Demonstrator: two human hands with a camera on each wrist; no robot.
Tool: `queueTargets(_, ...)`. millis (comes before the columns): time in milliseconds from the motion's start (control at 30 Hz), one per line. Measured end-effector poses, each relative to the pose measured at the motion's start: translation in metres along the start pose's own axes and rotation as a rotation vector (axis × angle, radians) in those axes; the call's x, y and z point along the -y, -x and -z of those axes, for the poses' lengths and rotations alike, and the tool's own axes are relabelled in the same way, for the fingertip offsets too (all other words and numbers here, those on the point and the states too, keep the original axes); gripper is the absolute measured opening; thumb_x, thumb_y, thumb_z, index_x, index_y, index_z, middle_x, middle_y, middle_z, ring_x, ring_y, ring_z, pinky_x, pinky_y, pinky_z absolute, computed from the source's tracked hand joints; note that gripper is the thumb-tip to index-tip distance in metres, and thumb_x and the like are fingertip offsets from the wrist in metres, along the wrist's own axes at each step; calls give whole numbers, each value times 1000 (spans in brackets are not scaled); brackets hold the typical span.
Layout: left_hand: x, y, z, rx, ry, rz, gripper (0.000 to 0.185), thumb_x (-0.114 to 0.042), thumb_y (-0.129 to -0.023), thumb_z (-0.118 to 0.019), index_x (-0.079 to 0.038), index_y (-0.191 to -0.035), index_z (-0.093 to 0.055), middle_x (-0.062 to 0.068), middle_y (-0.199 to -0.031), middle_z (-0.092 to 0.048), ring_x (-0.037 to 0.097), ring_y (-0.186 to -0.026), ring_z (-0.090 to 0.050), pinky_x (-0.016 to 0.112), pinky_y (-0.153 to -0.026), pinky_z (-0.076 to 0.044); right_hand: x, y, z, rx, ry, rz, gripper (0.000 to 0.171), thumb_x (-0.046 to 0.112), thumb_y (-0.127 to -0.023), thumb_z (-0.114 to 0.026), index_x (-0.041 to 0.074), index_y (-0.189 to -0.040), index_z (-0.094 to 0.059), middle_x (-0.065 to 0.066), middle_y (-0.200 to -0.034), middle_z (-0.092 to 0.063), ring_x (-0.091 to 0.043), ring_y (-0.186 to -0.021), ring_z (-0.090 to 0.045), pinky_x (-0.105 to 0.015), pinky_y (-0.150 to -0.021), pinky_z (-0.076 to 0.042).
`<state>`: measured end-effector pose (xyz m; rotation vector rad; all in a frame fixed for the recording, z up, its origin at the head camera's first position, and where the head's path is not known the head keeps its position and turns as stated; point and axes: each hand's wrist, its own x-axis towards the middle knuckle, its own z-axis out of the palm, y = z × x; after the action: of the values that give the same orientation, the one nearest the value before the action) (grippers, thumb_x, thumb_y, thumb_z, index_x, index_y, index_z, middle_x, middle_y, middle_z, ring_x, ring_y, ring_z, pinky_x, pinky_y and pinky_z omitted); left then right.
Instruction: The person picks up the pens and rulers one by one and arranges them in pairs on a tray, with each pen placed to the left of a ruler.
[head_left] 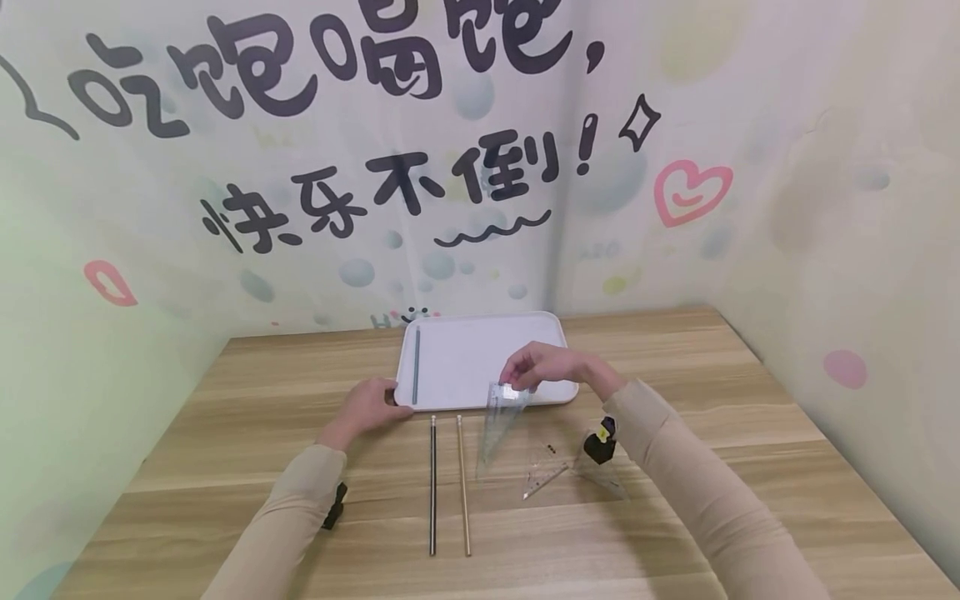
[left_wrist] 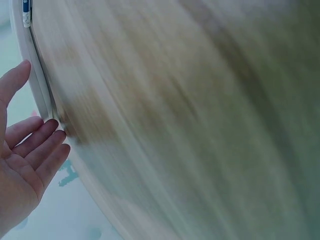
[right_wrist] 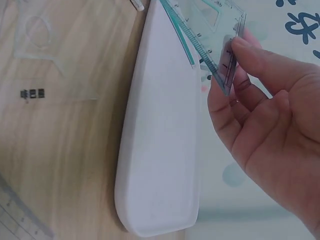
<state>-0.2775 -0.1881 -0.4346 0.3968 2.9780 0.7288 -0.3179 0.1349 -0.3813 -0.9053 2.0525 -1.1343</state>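
A white tray (head_left: 480, 350) lies at the back of the table with a dark teal pencil (head_left: 416, 367) along its left side. My left hand (head_left: 367, 410) is at the tray's front left corner, its fingers extended and lightly bent beside the rim in the left wrist view. Between thumb and fingers, my right hand (head_left: 542, 367) pinches a clear set square (head_left: 504, 417) by one end. The set square hangs tilted at the tray's front edge, its long point toward the table. In the right wrist view, the gripped end of this set square (right_wrist: 212, 37) shows scale marks.
A black pencil (head_left: 432, 492) and a gold-coloured pencil (head_left: 464, 492) lie side by side in front of the tray. Right of them are clear drawing pieces, one triangular piece (head_left: 546, 482) and another (head_left: 609, 482) partly under the right wrist's black device (head_left: 598, 446). A printed wall stands behind.
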Motion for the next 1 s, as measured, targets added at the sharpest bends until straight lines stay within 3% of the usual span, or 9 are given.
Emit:
queueTargets(133, 0, 1, 0, 2, 7, 6, 25, -28, -73, -73, -9, -73, -57, 2, -65, -47, 15, -64, -41, 29, -58, -33, 1, -4, 4, -23, 1, -4, 24, 2, -85, -56, -10, -105, -56, -11, -82, -59, -11, -72, -53, -26, -65, -44)
queueTargets(333, 1, 1, 1, -3, 8, 6, 25, -28, -74, -73, -9, -74, -58, 1, -66, -48, 15, -65, -42, 29, -59, -34, 4, -8, 7, -76, 20, -13, 21, 1, -86, -55, -8, -105, -57, -2, -81, -58, -11, -74, -52, -26, -67, -45)
queueTargets(567, 1, 0, 0, -4, -2, 10, 26, -29, -73, -73, -9, -73, -57, 1, -65, -48, 15, -64, -42, 29, -59, -33, 7, -12, 12, -137, 37, -16, 20, 2, -87, -54, -6, -105, -58, -7, -87, -60, -13, -77, -52, -27, -69, -45)
queueTargets(1000, 0, 0, 1, -3, 6, 12, 26, -27, -74, -73, -8, -72, -56, 1, -64, -46, 15, -63, -41, 28, -57, -33, 12, -20, 16, -166, 33, -34, 19, 3, -87, -54, -3, -105, -59, -2, -85, -58, -13, -79, -52, -28, -72, -46)
